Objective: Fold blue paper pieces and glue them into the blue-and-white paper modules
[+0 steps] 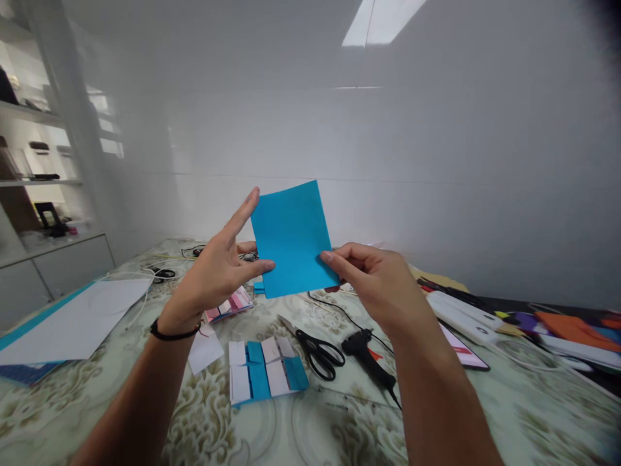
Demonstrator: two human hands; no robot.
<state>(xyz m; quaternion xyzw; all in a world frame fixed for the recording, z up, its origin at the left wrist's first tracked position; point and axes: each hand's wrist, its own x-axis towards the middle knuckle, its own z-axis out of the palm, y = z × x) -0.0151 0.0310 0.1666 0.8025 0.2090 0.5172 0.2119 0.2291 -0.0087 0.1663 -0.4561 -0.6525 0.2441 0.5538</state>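
Observation:
A square sheet of blue paper (294, 236) is held up above the table, its flat side facing me. My left hand (226, 262) grips its left edge, the thumb in front and the other fingers at or behind the edge. At the lower right corner, my right hand (363, 272) pinches the sheet between thumb and fingers. Beneath, on the table, lies a folded blue and white paper piece (269, 375). Black-handled scissors (320, 353) rest beside it, and a black glue gun (371, 359) lies further right.
A pink and white folded paper piece (235, 303) sits behind a white paper scrap (204, 349). White and blue sheets (82, 320) cover the left side. On the right are a white power strip (463, 317), a tablet-like device (466, 349) and orange paper (577, 330). Cables cross the patterned tablecloth (339, 427).

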